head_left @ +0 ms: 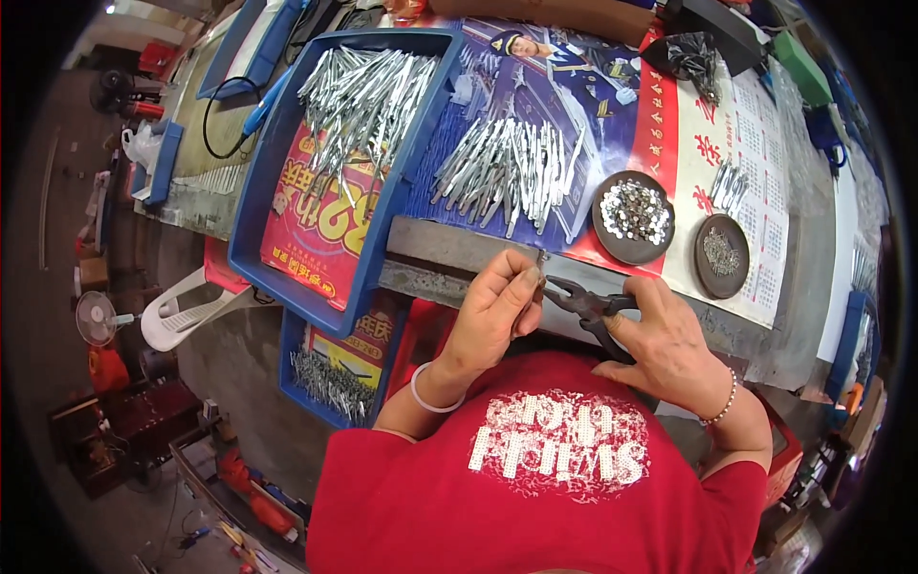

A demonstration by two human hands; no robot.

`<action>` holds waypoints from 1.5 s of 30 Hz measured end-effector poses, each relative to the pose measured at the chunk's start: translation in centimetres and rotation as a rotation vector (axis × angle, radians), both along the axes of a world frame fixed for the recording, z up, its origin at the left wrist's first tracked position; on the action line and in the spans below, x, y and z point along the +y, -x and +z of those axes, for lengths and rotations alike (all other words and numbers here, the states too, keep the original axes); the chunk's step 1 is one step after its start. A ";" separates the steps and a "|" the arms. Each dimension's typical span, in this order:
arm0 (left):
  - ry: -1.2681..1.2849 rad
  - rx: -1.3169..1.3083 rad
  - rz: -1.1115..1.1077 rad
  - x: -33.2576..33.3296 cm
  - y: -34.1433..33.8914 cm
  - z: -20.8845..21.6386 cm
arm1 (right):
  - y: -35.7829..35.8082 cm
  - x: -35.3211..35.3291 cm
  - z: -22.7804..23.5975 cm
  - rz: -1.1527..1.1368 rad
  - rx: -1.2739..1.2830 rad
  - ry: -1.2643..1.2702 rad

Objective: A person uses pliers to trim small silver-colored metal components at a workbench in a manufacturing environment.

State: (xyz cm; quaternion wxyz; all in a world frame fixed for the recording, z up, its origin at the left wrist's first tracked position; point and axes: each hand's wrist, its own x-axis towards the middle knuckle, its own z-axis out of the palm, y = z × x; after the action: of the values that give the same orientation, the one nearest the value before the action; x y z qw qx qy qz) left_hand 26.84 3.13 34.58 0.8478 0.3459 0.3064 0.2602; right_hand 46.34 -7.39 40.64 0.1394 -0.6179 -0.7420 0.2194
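Observation:
My left hand is closed in a pinch near the table's front edge. Between its thumb and fingers is a small metal strip, mostly hidden by the fingers. My right hand is wrapped round the handles of dark pliers, whose jaws point left and meet the left fingertips. Whether the jaws grip the strip I cannot tell. Just beyond the hands lies a pile of flat silvery metal strips. To its right stands a round brown dish of small shiny discs, and farther right a smaller dish of tiny metal pins.
A blue tray with many metal strips juts over the table edge at left. Below it sits another blue bin of small metal parts. A few strips lie on the calendar sheet. A white stool stands at left.

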 end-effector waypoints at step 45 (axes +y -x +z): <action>-0.172 0.136 -0.064 -0.4 0.1 -0.4 | 0.3 -0.7 -0.6 -0.004 -0.003 0.086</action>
State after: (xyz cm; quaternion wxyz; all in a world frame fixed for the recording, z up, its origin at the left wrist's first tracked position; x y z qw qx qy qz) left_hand 26.75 2.73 34.21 0.8001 0.4437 0.3286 0.2345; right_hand 46.05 -8.10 40.04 0.1122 -0.6249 -0.7310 0.2500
